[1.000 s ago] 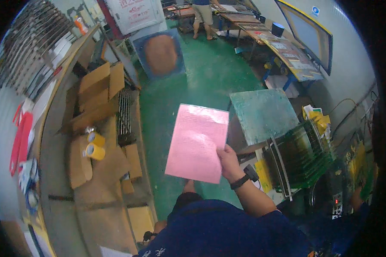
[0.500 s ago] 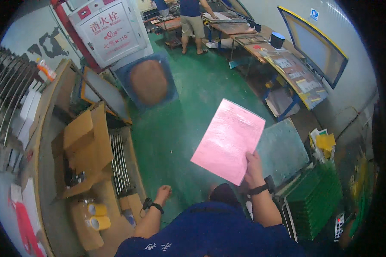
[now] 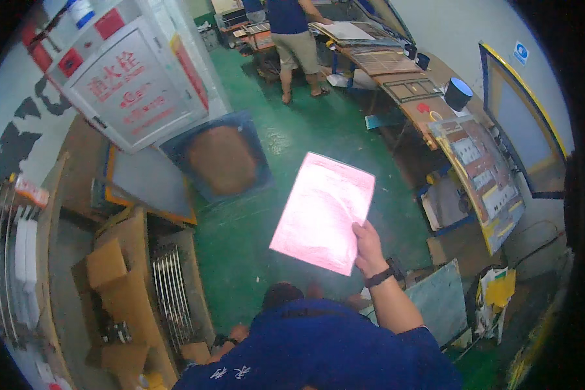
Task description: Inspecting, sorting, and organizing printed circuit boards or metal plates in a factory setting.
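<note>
My right hand [image 3: 368,247] grips a pink sheet [image 3: 325,211] by its lower right edge, thumb on top. The sheet is glossy, as if in a clear sleeve, and is held out flat over the green floor in front of me. Low beside my body is my left hand [image 3: 239,333], near the open-sided wooden shelf; my shirt and its small size hide how its fingers lie. Each wrist carries a dark band.
At left, a cardboard box [image 3: 120,286] and metal rods [image 3: 172,286] sit in a shelf. A dark board [image 3: 222,159] leans by a white cabinet [image 3: 133,84]. A long bench [image 3: 429,117] with a black bucket [image 3: 458,94] runs along the right; a person [image 3: 292,45] stands there.
I have moved forward, so the bench and cabinet appear nearer. The pink sheet stays in my right hand, a little further left in view. My left hand has dropped back toward my body.
</note>
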Available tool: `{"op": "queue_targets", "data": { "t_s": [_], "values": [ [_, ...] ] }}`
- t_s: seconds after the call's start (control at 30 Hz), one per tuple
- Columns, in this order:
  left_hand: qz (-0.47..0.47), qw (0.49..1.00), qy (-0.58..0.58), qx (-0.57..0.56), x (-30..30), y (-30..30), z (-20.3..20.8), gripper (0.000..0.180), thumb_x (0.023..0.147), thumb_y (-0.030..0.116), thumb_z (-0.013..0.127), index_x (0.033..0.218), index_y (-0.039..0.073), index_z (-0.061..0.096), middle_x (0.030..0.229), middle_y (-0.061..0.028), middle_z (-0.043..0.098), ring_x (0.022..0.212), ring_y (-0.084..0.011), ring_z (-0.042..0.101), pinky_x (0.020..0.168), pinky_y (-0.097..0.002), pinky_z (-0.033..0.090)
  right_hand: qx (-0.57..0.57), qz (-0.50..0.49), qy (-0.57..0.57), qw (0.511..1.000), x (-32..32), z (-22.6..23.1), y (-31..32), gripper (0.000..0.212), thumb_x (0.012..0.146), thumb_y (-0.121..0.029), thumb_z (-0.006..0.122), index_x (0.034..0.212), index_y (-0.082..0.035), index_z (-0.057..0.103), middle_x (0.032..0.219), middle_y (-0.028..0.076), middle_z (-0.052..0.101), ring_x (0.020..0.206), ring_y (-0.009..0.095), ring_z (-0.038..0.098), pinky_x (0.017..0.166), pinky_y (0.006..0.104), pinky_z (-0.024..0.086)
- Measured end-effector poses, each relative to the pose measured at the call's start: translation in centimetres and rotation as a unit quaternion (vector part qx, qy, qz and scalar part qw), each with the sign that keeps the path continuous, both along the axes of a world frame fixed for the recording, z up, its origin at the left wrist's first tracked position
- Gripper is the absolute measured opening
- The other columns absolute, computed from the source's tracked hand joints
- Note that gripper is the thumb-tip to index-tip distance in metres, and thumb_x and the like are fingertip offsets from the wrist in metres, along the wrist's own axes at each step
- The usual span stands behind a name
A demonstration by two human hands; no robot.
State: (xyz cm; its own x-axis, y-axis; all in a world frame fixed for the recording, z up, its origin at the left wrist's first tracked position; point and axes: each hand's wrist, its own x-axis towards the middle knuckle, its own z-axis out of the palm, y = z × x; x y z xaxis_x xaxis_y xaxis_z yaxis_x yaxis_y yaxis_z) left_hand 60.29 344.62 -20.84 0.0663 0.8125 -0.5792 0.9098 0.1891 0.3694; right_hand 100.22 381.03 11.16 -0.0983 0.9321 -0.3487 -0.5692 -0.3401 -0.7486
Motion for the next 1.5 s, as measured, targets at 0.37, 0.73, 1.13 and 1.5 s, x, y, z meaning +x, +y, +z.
{"op": "queue_targets", "data": {
  "t_s": [0.37,0.73,1.13,1.5],
  "values": [
    [-0.068,0.996,0.008,0.064,-3.3,34.3,-7.8,0.021,0.087,0.027,0.062,0.095,0.009,0.071,0.088,-0.0174,0.07,0.08,-0.0352,0.068,0.069,-0.0469,0.054,-0.043,0.052,0.029,0.997,-6.5,0.4,28.8,0.037,0.1,-0.007,0.044,0.135,0.004,0.044,0.126,0.018,0.06,0.112,0.028,0.062,0.099,0.0419,0.051],
    [0.388,0.804,-0.443,0.073,0.1,82.5,16.7,0.038,0.092,0.024,0.064,0.121,0.001,0.063,0.12,-0.0116,0.066,0.102,-0.0224,0.064,0.089,-0.0359,0.05,-0.04,0.061,0.004,0.997,-11.8,4.8,56.3,0.038,0.099,-0.008,0.046,0.135,0.004,0.045,0.126,0.017,0.06,0.11,0.026,0.062,0.097,0.0392,0.051],
    [0.353,0.788,-0.466,0.195,-0.6,110.4,34.0,0.036,0.094,0.016,0.064,0.125,0.0,0.06,0.118,-0.0106,0.065,0.109,-0.0194,0.06,0.093,-0.0346,0.048,0.015,0.234,0.002,0.972,-23.0,8.1,91.8,0.029,0.099,-0.009,0.049,0.125,0.001,0.053,0.116,0.012,0.065,0.101,0.022,0.064,0.089,0.0372,0.052],
    [0.467,0.764,-0.391,0.213,-13.0,126.3,35.8,0.03,0.097,0.016,0.057,0.12,-0.003,0.06,0.108,-0.0127,0.068,0.102,-0.0231,0.064,0.095,-0.0362,0.048,0.046,0.297,0.051,0.952,-43.2,8.5,114.5,0.032,0.094,-0.01,0.051,0.125,0.0,0.052,0.107,0.009,0.062,0.091,0.017,0.062,0.082,0.0349,0.052]
  ]
}}
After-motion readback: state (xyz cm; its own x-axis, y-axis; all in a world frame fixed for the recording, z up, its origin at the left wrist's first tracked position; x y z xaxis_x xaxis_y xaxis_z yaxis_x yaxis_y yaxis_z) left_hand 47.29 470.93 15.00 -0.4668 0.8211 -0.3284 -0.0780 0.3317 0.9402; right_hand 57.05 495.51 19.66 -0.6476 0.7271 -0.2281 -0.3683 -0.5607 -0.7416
